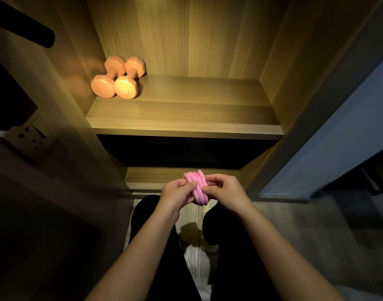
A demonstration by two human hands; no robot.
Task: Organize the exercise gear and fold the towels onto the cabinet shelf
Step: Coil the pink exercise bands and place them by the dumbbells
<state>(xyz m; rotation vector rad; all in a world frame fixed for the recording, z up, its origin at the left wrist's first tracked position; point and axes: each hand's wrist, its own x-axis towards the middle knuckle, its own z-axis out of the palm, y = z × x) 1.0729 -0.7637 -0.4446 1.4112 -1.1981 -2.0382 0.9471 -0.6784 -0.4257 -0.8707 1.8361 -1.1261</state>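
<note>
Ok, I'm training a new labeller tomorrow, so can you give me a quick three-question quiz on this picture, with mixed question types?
1. True or false: the two dumbbells lie on the right side of the cabinet shelf.
2. What do the left hand and the right hand hold together?
A) a dumbbell
B) a coiled pink cord
C) a folded towel
3. Fill in: the white cloth lies between the person's ___.

Key
1. False: they lie at the left, near the back.
2. B
3. legs
</note>
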